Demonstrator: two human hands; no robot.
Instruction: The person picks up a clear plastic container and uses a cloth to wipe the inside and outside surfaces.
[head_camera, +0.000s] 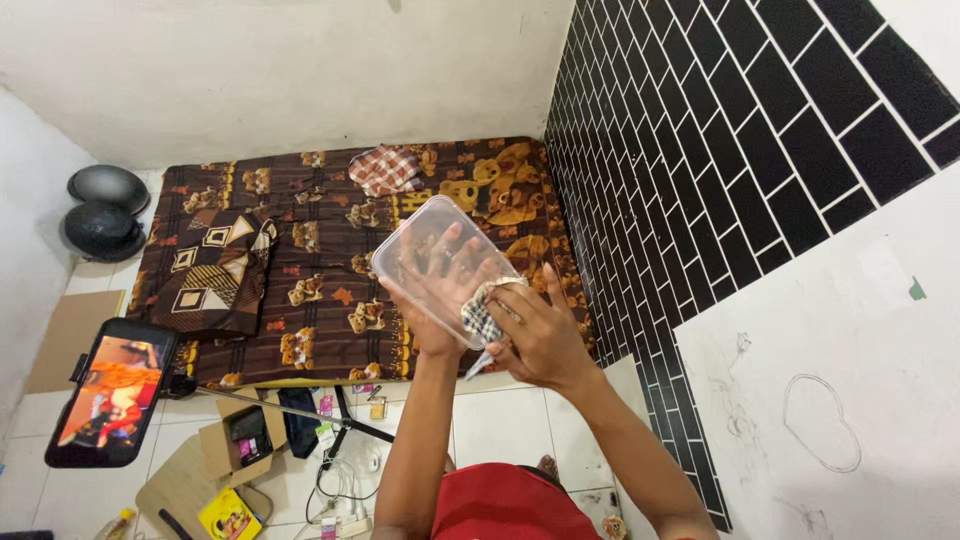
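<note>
Holding up a clear rectangular plastic container (445, 268), the left hand (432, 290) lies flat behind its base with fingers spread; the palm and fingers show through the plastic. Head view only. The right hand (540, 335) presses a small checked cloth (484, 310) against the container's lower right corner, fingers curled over the cloth, grip closed on it. The container is raised in front of the body, tilted, well above the floor.

Below it lies a brown patterned mattress (320, 270) with bear motifs, bearing a brown geometric pillow (210, 270) at its left and a red checked folded cloth (385, 168) near its far edge. A black tiled wall (720, 150) stands on the right. Left foreground: a phone on a stand (110, 390), screen lit. An open cardboard box (245, 440) and cables lie on the white floor tiles (500, 425). Two dark round pans (105, 210) sit in the far left corner.
</note>
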